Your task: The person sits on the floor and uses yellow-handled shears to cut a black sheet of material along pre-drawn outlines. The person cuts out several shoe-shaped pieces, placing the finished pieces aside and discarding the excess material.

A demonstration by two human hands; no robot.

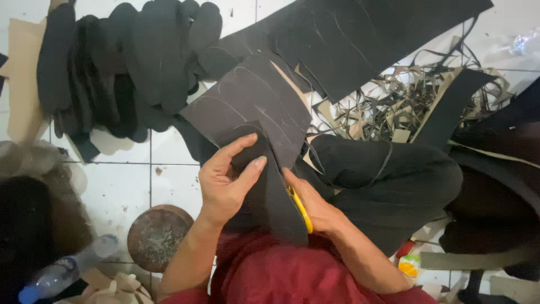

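Observation:
My left hand (225, 180) pinches a dark grey sheet (247, 107) marked with curved chalk outlines, thumb and forefinger gripping a flap of it. My right hand (312, 205) is partly hidden under that sheet and grips yellow-handled scissors (301, 209), whose blades are out of sight behind the material. The sheet rests over my lap, above a red garment (270, 270).
A pile of black cut-out sole shapes (124, 67) lies at the upper left on the white tiled floor (118, 186). Tangled offcut strips (394, 107) lie upper right, with a larger dark sheet (365, 39) behind. A round rusty metal block (157, 236) and a plastic bottle (62, 273) sit lower left.

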